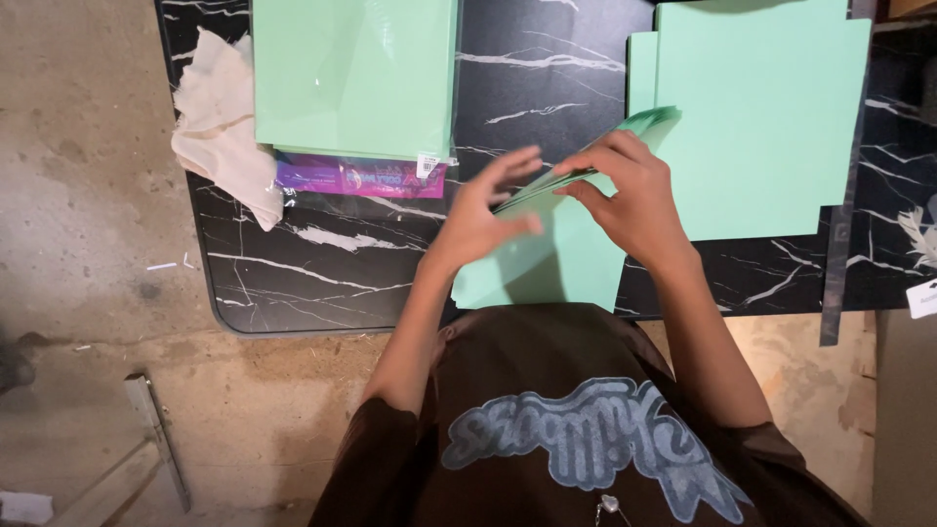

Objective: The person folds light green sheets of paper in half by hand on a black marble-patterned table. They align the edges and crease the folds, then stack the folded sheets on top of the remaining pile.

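My right hand [632, 195] pinches a folded mint-green paper sheet [639, 124] that is lifted edge-on above the black marbled table [322, 263]. My left hand [483, 210] is beside it with fingers spread, its palm close to the lower part of the sheet; I cannot tell if it touches. Under both hands another green sheet [547, 268] lies flat at the table's near edge.
A wrapped pack of green paper [353, 73] lies at the back left, over a purple packet [361, 178]. A cream cloth [223, 122] hangs off the left edge. Loose green sheets [771, 117] lie stacked on the right. Concrete floor surrounds the table.
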